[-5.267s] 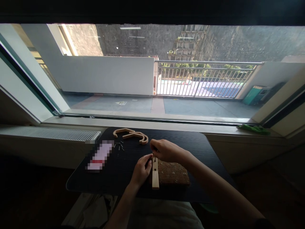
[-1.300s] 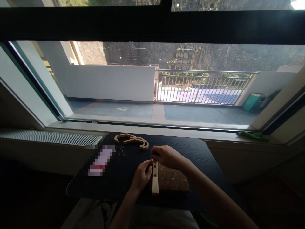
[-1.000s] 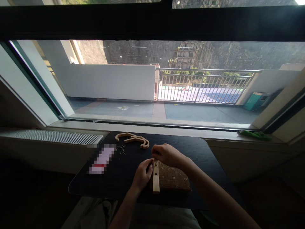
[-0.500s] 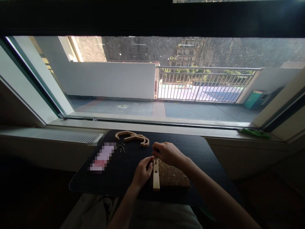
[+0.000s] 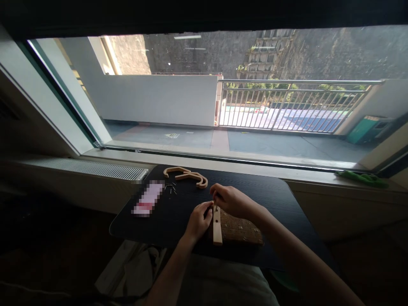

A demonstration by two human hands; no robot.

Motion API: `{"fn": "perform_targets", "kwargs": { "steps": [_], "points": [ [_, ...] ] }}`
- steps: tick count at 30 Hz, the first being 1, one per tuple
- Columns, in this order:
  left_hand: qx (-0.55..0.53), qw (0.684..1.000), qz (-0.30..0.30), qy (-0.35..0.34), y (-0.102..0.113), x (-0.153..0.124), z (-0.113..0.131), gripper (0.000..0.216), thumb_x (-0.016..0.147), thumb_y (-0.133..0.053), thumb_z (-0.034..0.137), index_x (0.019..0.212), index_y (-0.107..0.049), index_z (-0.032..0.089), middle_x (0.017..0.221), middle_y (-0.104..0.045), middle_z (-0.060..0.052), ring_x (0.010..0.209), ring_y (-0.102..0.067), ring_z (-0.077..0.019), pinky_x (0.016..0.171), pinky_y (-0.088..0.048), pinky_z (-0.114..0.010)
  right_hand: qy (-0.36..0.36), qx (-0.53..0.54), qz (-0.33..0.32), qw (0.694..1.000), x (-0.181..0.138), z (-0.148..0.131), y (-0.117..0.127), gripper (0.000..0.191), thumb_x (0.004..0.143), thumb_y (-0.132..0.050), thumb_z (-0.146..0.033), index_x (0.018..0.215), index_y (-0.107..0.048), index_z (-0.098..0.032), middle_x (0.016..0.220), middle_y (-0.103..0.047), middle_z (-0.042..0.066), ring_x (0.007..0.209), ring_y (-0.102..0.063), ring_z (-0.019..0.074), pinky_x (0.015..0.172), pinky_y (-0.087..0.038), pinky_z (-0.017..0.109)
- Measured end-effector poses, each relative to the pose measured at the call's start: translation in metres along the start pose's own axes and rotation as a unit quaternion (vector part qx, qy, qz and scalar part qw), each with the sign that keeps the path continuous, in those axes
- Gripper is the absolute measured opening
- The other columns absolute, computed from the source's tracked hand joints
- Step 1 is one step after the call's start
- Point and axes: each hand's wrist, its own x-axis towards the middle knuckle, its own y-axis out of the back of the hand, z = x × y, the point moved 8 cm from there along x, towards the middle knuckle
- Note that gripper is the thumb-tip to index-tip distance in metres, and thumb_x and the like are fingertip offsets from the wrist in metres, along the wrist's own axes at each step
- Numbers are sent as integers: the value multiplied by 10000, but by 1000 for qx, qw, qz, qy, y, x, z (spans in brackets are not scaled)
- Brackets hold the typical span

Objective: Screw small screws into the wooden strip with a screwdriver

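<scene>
A pale wooden strip (image 5: pixel 217 233) with dark holes lies along the left edge of a brown woven panel (image 5: pixel 240 229) on the table. My left hand (image 5: pixel 198 223) is closed at the strip's left side, its thumb and fingertips against the upper part. Over the strip's far end, my right hand (image 5: pixel 230 199) has its fingers pinched together and pointing down. What they hold is too small and too shaded to make out. The panel's far corner is hidden under my right hand and forearm.
Curved wooden pieces (image 5: pixel 191 175) lie at the table's far side, with several small screws or pins (image 5: pixel 172 187) nearby. A blurred pink-and-white item (image 5: pixel 148 199) is on the left of the black table (image 5: pixel 264 191). Behind stand a windowsill (image 5: pixel 255 169) and a radiator (image 5: pixel 95 168).
The whole view has shifted, so the table and hands appear farther right and slightly higher. Both hands stay at the wooden strip, with the right fingers still pinched over its far end.
</scene>
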Motion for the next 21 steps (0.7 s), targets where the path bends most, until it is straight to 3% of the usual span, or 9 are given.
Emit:
{"fn": "perform_targets", "kwargs": {
  "steps": [8,21],
  "points": [
    [4,1000,-2,4,-1,-1,-2,293,871,-501,155,1113,-660,195,1118,-718,-79,1066,-655,-222,989,-504,-377,7,-48,8,999,0,-2,-1,200,921,-469,-156,1109,-536,-175,830,-683,41,657,-584,149,581,-322,237],
    [3,1000,-7,10,0,0,-2,294,880,-487,175,1116,-662,193,1107,-718,-80,1050,-657,-222,973,-513,-383,-9,-57,1,998,0,-2,3,140,925,-525,-201,1027,-620,-210,843,-707,37,724,-638,162,606,-337,228]
  ]
}}
